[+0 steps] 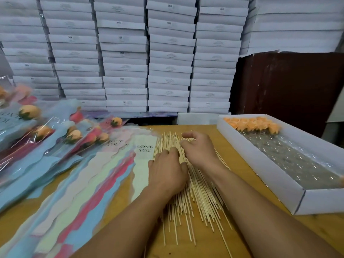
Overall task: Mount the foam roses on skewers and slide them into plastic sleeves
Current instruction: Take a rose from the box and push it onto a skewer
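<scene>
A loose heap of thin wooden skewers (193, 203) lies fanned out on the wooden table in front of me. My left hand (167, 170) rests palm down on the heap, fingers curled onto the sticks. My right hand (199, 148) hovers over the far part of the heap, fingers bent and spread, nothing clearly held. Orange foam roses (253, 124) fill the far end of a white box (279, 185) at the right. Empty pastel sleeves (143, 164) printed "LOVE YOU" lie fanned out left of the skewers.
Finished sleeved roses (55, 135) are piled at the far left of the table (242, 244). Stacks of white boxes (149, 58) form a wall behind it. A dark brown panel (288, 84) stands at the back right. The white box has clear bubble lining.
</scene>
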Demonstrator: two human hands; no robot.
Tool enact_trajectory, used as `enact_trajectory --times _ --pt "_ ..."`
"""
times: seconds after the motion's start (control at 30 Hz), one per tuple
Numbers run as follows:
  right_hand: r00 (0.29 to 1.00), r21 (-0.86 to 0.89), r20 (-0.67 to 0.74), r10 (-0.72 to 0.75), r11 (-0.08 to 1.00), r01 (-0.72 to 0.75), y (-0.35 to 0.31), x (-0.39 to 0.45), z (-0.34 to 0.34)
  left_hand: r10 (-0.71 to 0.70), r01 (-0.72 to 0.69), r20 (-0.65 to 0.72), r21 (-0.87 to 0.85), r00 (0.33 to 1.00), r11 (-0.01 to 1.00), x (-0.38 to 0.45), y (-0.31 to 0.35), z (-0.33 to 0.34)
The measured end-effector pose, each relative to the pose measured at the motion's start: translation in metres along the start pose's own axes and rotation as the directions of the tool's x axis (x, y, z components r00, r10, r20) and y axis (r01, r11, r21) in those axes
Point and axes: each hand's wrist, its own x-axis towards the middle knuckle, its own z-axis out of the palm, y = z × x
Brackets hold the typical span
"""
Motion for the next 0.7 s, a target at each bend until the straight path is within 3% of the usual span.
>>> enact_trajectory --times 0.23,0.33,0.43,0.5,0.6,0.7 --pt "0.987 -0.310 -0.091 -0.135 0.945 0.101 -0.025 0.010 -0.057 -0.036 0.036 0.015 -0.009 0.999 0.999 -0.001 -0.005 -0.004" --pt "0.988 -0.588 -0.109 -0.108 0.808 0.024 -0.036 0.029 -0.126 -0.058 0.058 0.000 -0.023 0.998 0.998 0.002 -0.006 -0.007" --pt "0.990 -0.870 -0.075 0.117 0.479 -0.122 -0.020 0.039 -0.194 -0.077 0.077 -0.002 -0.030 0.997 0.997 0.003 -0.006 -0.008" --pt "0.945 -0.959 -0.060 0.322 0.244 -0.144 -0.001 0.038 -0.232 -0.081 0.081 0.005 -0.043 0.997 0.996 0.002 -0.004 -0.007" --pt "0.808 -0.963 -0.101 0.580 0.147 -0.226 0.032 0.028 -0.278 -0.063 0.064 0.010 -0.057 0.998 0.996 0.001 0.000 -0.005" --pt "0.670 -0.974 -0.111 0.734 0.054 -0.221 0.059 0.016 -0.296 -0.050 0.050 -0.006 -0.063 0.999 0.997 0.001 0.002 -0.005"
